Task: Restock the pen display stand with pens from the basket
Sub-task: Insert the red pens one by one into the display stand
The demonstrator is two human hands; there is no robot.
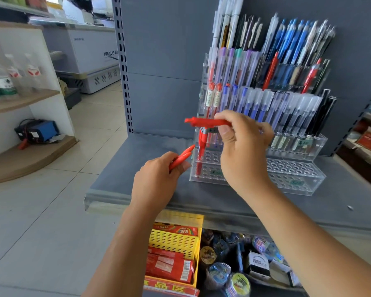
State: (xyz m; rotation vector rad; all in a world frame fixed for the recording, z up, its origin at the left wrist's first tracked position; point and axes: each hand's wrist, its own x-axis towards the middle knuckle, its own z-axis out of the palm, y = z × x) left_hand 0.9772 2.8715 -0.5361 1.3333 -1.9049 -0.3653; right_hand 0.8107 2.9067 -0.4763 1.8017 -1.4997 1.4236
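Several red pens [204, 122]: left hand [156, 181], right hand [242, 151]

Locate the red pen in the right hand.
Head view, centre: red pen held level by the right hand before the left end of the display stand, above the left hand.

Held in right hand [242, 151]: red pen [204, 121]; in left hand [156, 181]: red pens [181, 157]. Behind both, stand [296, 168] clear; shelf [116, 185] beneath grey.

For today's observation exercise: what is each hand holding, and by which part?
The right hand pinches a red pen near one end, clip end free. The left hand grips red pens by one end.
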